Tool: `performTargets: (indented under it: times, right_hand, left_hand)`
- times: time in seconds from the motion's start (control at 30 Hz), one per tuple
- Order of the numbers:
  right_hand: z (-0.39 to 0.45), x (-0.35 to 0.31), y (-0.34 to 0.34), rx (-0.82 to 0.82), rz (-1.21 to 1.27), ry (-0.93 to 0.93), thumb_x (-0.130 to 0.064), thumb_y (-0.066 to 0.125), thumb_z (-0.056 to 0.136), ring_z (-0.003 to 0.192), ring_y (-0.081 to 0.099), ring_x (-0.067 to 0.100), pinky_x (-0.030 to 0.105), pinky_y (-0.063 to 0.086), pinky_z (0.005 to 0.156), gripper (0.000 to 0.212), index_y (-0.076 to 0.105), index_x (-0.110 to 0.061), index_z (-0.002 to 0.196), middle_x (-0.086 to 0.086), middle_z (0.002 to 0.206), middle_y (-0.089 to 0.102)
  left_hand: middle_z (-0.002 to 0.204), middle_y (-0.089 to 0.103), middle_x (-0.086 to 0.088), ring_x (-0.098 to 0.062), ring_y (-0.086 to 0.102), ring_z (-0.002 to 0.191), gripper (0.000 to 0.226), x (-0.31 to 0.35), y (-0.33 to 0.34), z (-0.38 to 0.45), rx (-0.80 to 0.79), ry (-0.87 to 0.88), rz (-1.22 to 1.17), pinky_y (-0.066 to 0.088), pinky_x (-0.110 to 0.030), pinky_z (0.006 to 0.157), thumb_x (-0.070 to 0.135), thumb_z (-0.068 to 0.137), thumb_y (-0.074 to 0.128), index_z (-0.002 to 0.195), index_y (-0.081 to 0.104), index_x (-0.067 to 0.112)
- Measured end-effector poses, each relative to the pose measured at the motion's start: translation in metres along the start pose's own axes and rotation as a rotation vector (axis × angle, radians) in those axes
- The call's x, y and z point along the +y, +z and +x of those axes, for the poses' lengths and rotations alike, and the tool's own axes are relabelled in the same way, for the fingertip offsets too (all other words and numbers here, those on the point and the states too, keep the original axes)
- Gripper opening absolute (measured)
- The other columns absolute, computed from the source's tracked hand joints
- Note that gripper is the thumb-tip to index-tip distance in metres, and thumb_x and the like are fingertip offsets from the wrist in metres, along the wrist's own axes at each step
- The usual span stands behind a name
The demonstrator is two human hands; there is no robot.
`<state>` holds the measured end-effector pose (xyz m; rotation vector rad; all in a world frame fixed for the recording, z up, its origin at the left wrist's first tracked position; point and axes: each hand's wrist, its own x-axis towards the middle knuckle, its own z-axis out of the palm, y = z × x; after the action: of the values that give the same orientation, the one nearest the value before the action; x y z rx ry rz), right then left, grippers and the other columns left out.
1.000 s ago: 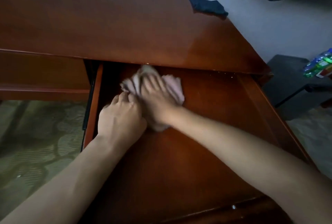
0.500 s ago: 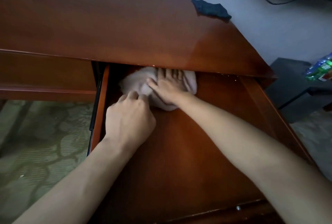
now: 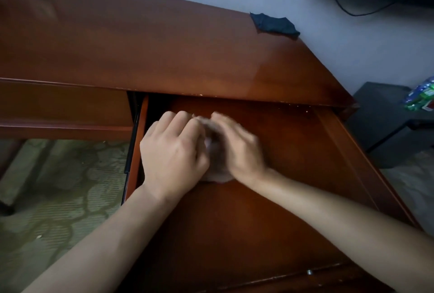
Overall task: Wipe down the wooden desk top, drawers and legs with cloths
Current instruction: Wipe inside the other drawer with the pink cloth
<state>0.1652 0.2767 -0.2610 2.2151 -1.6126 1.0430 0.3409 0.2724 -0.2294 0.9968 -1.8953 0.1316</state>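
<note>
Drawer: with both hands curled on the bunched cloth, we should spread it flat, then wipe corner to corner.

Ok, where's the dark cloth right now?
The dark cloth lies on the desk top, at its far right corner by the wall, away from both hands.

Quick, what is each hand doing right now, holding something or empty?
Left hand: fingers curled, gripping the pale cloth in the open drawer.
Right hand: blurred, also curled round the same cloth.
</note>
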Motion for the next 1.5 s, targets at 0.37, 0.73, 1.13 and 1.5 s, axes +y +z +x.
performTargets:
  times: [0.37, 0.73, 1.13, 1.5]
  right_hand:
    - [0.101, -0.008, 0.041, 0.136, -0.415, 0.088, -0.038, 0.044, 0.105, 0.108, 0.066, 0.033, 0.046, 0.052, 0.093, 0.038, 0.074, -0.014, 0.110, 0.009, 0.116, 0.073]
    - [0.090, -0.027, 0.059, -0.085, -0.767, -0.337, -0.006, 0.053, 0.093, 0.097, 0.063, 0.018, 0.028, 0.049, 0.091, 0.013, 0.060, -0.005, 0.104, 0.009, 0.106, 0.051]
    - [0.100, 0.018, 0.025, 0.394, -0.415, -0.464, -0.011, 0.062, 0.098, 0.079, 0.064, 0.029, 0.043, 0.048, 0.073, 0.022, 0.070, -0.012, 0.118, 0.004, 0.091, 0.069]
    - [0.124, -0.012, 0.081, -0.095, -0.385, -0.390, -0.047, 0.043, 0.105, 0.130, 0.057, 0.030, 0.043, 0.046, 0.108, 0.058, 0.056, -0.005, 0.142, 0.016, 0.144, 0.058]
  left_hand:
    - [0.067, 0.056, -0.004, -0.026, 0.048, 0.063, 0.016, 0.001, -0.002, 0.000, 0.066, -0.044, -0.020, 0.038, -0.042, 0.051, 0.001, 0.078, 0.051, 0.066, 0.058, 0.009]
    - [0.070, 0.057, -0.001, -0.023, 0.051, 0.065, 0.016, -0.002, 0.006, -0.002, -0.086, -0.044, 0.061, 0.029, -0.029, 0.054, 0.008, 0.080, 0.050, 0.068, 0.060, 0.012]
    - [0.069, 0.052, 0.002, -0.019, 0.047, 0.063, 0.013, 0.002, 0.017, 0.000, -0.205, -0.072, 0.043, 0.024, -0.027, 0.053, 0.011, 0.080, 0.051, 0.067, 0.053, 0.015]
    - [0.068, 0.056, 0.002, -0.019, 0.051, 0.063, 0.015, -0.006, 0.011, 0.000, -0.160, -0.152, 0.044, 0.017, -0.023, 0.054, 0.012, 0.080, 0.049, 0.067, 0.057, 0.014]
